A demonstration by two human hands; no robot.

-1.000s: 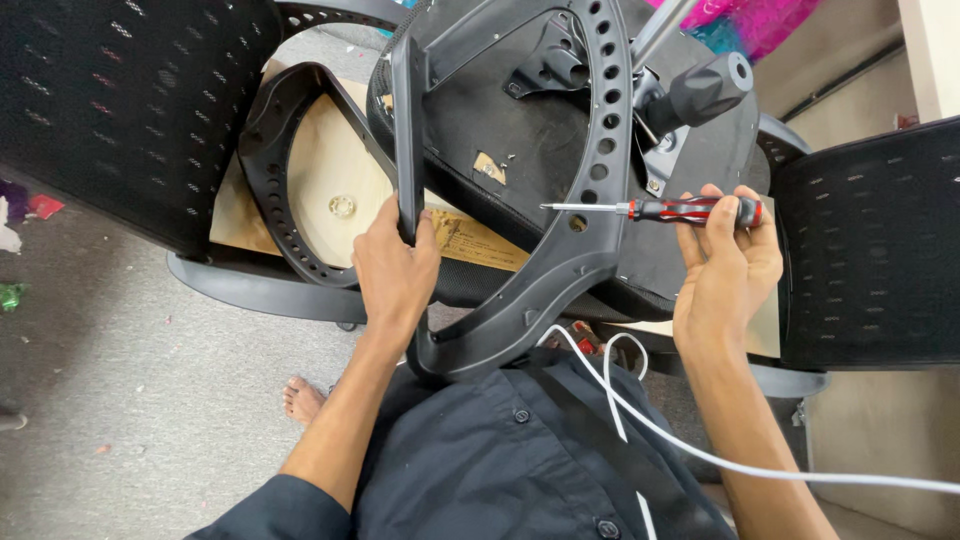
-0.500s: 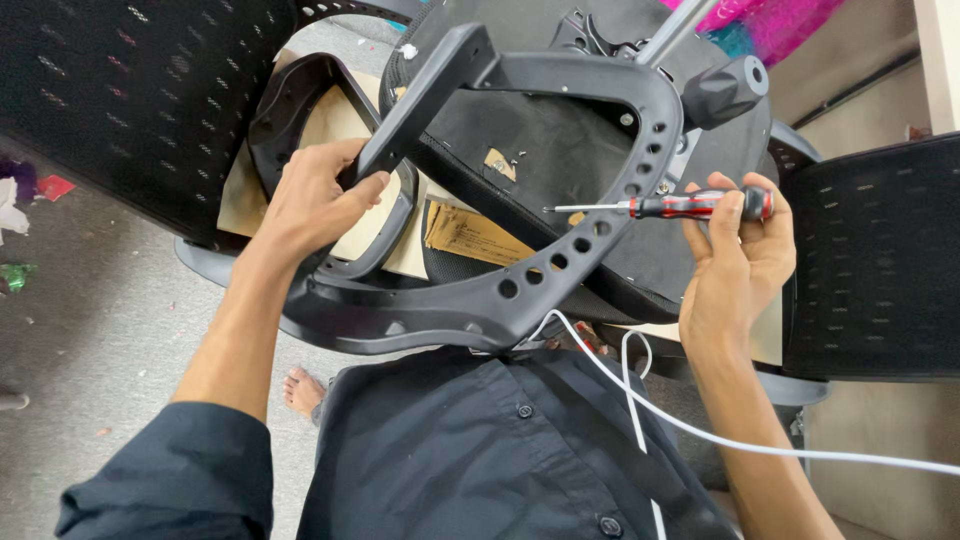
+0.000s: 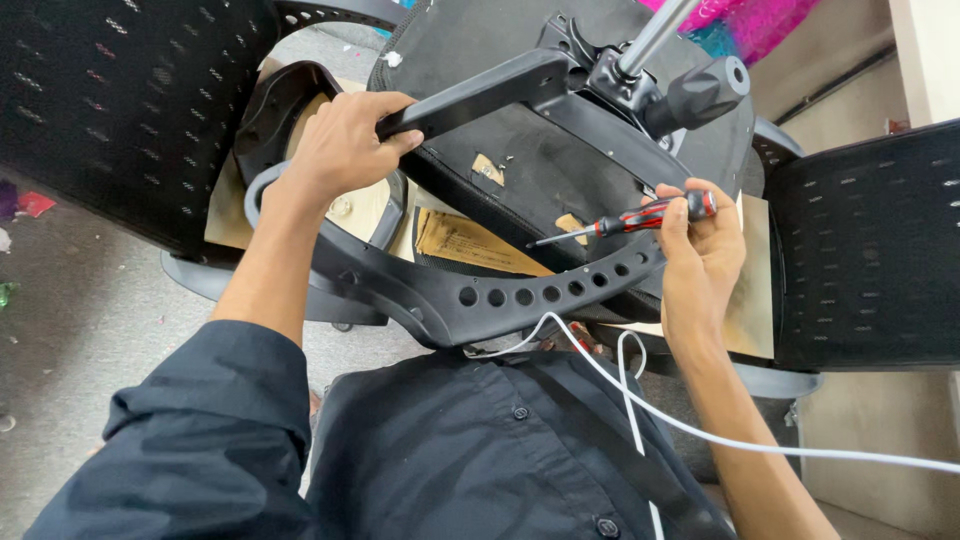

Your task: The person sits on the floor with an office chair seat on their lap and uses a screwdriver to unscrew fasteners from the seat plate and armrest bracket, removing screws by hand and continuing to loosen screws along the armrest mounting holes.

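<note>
1. At the middle of the head view, an upturned black office chair seat (image 3: pixel 560 170) lies with its underside facing up, its metal gas-lift column (image 3: pixel 655 35) pointing to the far right.
2. Left hand (image 3: pixel 345 145): its fingers are wrapped tight around the near-left end of a black armrest bracket (image 3: pixel 470 95), holding it over the seat's underside.
3. Right hand (image 3: pixel 700 250): its fingers are pinched around the red-and-black handle of a screwdriver (image 3: pixel 625 222), at the right edge of the seat.
4. The screwdriver's long axis runs nearly level, left to right; its tip points left and slightly near, hanging just above the seat underside and touching no screw that I can make out.
5. A curved black arm frame with a row of round holes (image 3: pixel 545 295) sweeps across nearest the person, between the two hands.
6. Step in hand, as I judge it: lining up the bracket on the seat, with no driving under way.
7. The next move would likely call for steadying the bracket with the left hand and bringing the tip squarely into a fastener.
8. A white cable (image 3: pixel 700 430) trails over the dark shirt, near right.
</note>
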